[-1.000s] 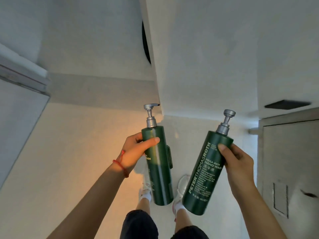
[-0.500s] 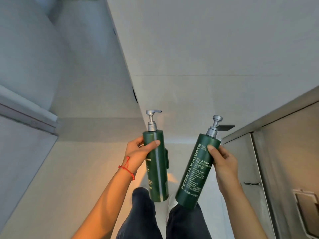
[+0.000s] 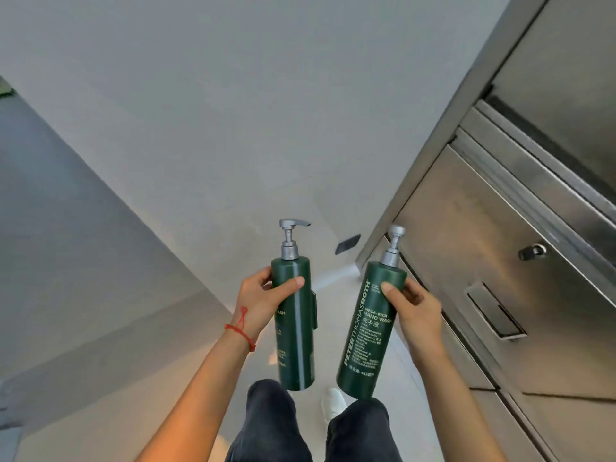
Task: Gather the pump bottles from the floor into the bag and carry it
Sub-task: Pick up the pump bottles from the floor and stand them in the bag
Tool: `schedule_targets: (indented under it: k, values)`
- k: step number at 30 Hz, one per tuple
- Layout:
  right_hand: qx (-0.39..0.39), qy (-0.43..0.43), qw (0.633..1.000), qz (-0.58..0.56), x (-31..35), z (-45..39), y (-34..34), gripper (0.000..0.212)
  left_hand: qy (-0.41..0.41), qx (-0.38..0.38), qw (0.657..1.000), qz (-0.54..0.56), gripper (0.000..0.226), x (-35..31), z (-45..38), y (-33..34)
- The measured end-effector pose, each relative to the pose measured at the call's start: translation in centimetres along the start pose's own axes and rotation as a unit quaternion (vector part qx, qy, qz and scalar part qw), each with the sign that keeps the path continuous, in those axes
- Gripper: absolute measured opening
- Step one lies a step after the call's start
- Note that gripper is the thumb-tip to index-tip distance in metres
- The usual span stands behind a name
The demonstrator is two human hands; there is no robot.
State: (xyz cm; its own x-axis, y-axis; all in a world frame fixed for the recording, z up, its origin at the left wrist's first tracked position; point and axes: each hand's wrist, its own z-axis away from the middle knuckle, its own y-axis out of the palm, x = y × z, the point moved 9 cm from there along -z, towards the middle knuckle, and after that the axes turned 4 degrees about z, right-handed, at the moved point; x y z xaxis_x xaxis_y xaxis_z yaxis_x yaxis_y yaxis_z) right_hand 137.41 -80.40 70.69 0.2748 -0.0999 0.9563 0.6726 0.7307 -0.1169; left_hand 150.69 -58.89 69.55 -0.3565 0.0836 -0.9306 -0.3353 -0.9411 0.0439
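Observation:
I hold two dark green pump bottles with grey pump heads in front of me, above my legs. My left hand (image 3: 263, 300), with a red string on its wrist, grips the upper body of the left pump bottle (image 3: 296, 331), which stands nearly upright. My right hand (image 3: 415, 310) grips the right pump bottle (image 3: 368, 335), tilted with its top to the right and its white "hand wash" lettering facing me. No bag is in view.
A stainless steel cabinet (image 3: 493, 228) with a lock and a recessed handle stands close on my right. Pale walls rise ahead and to the left. My dark trousers (image 3: 266, 425) and a white shoe (image 3: 333, 400) show over the light floor.
The view has swung to the right, so the steel cabinet now fills the right side. Both hands keep their grip on the bottles, held in about the same pose.

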Motion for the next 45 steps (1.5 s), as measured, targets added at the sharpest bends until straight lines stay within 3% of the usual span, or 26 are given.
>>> schedule_targets:
  k: [8,16,24,31,45]
  values:
    - [-0.207,0.036,0.974,-0.084,-3.0,8.4,-5.8,0.018,-0.01,0.194,0.975,-0.105,0.018,-0.6,0.0,5.4]
    - [-0.396,0.026,0.903,-0.164,-6.6,21.9,-14.4,0.021,0.001,0.387,0.902,-0.193,0.019,2.1,8.9,16.2]
    - [-0.564,0.016,0.801,-0.2,-12.2,40.4,-24.0,0.019,0.03,0.554,0.792,-0.253,0.018,8.3,26.6,27.5]
    - [-0.678,0.031,0.703,-0.211,-17.2,57.9,-29.5,0.019,0.022,0.661,0.695,-0.284,0.025,15.7,44.4,33.5]
    - [-0.854,0.062,0.456,-0.243,-23.9,79.3,-33.0,0.021,0.026,0.846,0.424,-0.323,0.022,26.7,73.4,40.5]
